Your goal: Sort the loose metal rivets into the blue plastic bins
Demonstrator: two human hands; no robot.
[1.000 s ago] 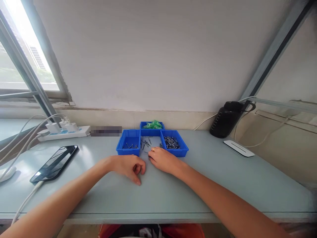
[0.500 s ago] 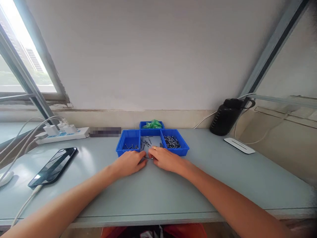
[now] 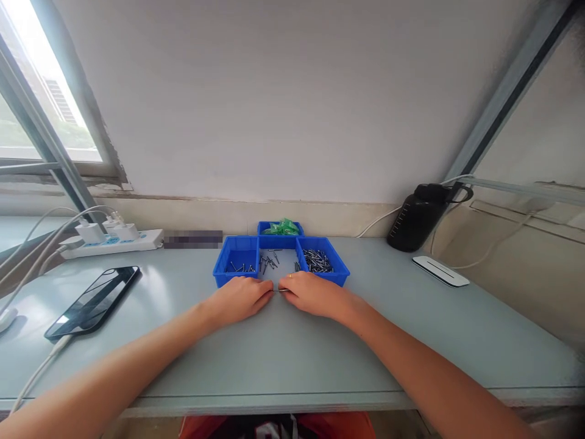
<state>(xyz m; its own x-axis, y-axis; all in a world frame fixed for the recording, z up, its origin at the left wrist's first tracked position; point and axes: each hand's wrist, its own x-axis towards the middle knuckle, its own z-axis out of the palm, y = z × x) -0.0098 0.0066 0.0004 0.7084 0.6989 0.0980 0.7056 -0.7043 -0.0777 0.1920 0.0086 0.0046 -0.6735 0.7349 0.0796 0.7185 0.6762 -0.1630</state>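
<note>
Grey worktop (image 3: 292,353) under everything, wall close behind. Toward the far right, a black jug (image 3: 420,218) lying tilted, a flat white device (image 3: 440,272) near it. Off to the left, a white power strip (image 3: 112,242) and a dark phone (image 3: 92,301) on its cable. At centre, three blue trays: left tray (image 3: 236,261) with few screws, right tray (image 3: 322,261) heaped with them, back tray (image 3: 280,228) holding green bits. Just before the trays, left hand (image 3: 241,299) and right hand (image 3: 311,294) down on the worktop, fingertips meeting (ring on the right). Between them a thin metal pin (image 3: 278,291), fingers of both hands narrowed on its ends.
</note>
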